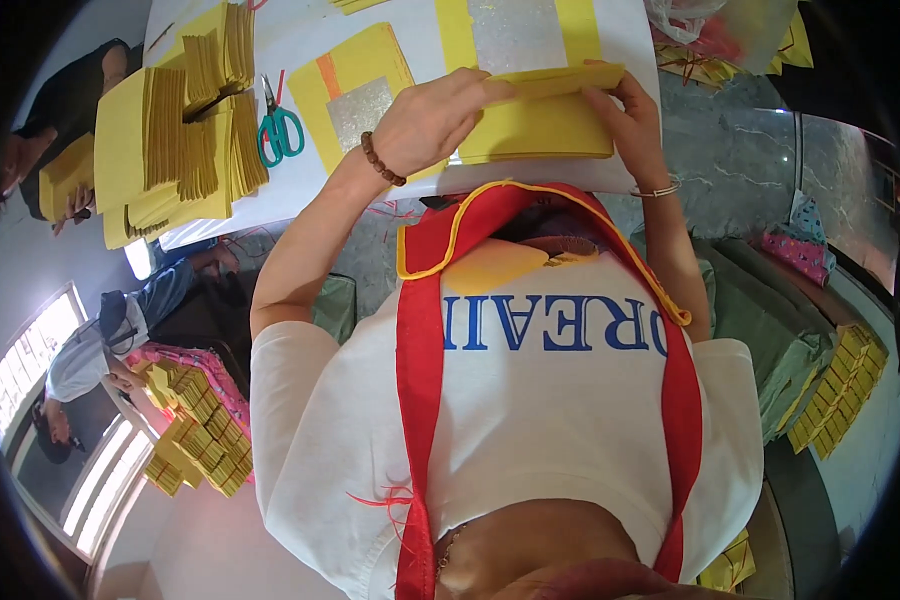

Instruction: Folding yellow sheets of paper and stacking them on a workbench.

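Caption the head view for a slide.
Both hands, left hand and right hand, fold yellow paper near green-handled scissors.

White tee, red apron straps, bead bracelet (382,160).

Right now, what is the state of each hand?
Left hand: closed on the folded yellow paper, pressing its top edge.
Right hand: closed on the same paper's right end.

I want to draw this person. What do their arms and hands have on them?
Both arms are bare below short white sleeves. The left hand has a brown beaded bracelet on its wrist. The right hand has a thin metal bangle on its wrist. No gloves and no rings that I can see.
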A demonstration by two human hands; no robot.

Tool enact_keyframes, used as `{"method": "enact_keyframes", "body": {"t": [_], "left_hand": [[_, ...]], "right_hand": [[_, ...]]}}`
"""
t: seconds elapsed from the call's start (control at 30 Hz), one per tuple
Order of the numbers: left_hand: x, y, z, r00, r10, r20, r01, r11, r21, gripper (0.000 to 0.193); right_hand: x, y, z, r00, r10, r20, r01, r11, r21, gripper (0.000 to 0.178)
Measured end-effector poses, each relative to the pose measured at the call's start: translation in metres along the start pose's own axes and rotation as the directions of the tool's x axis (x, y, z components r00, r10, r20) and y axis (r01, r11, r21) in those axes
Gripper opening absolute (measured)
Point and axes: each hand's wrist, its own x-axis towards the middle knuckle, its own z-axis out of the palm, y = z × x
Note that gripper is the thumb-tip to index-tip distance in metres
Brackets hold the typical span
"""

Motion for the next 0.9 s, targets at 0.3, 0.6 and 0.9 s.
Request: {"method": "enact_keyframes", "body": {"t": [0.3, 0.6, 0.9], "left_hand": [[-0.006, 0.004, 0.009, 0.969, 0.224, 0.102, -0.237, 0.962, 0.138, 0.048], [-0.006, -0.001, 0.007, 0.968, 0.195, 0.161, -0.218, 0.965, 0.143, 0.058], [-0.003, -0.009, -0.001, 0.97, 0.231, 0.076, -0.233, 0.972, 0.02, 0.026]], "right_hand": [[0.003, -0.003, 0.001, 0.993, 0.116, -0.001, -0.116, 0.992, 0.046, 0.032], [0.004, -0.008, 0.001, 0.994, 0.109, 0.008, -0.109, 0.992, 0.058, 0.03], [0.001, -0.001, -0.005, 0.989, 0.139, 0.058, -0.149, 0.954, 0.259, 0.031]]}}
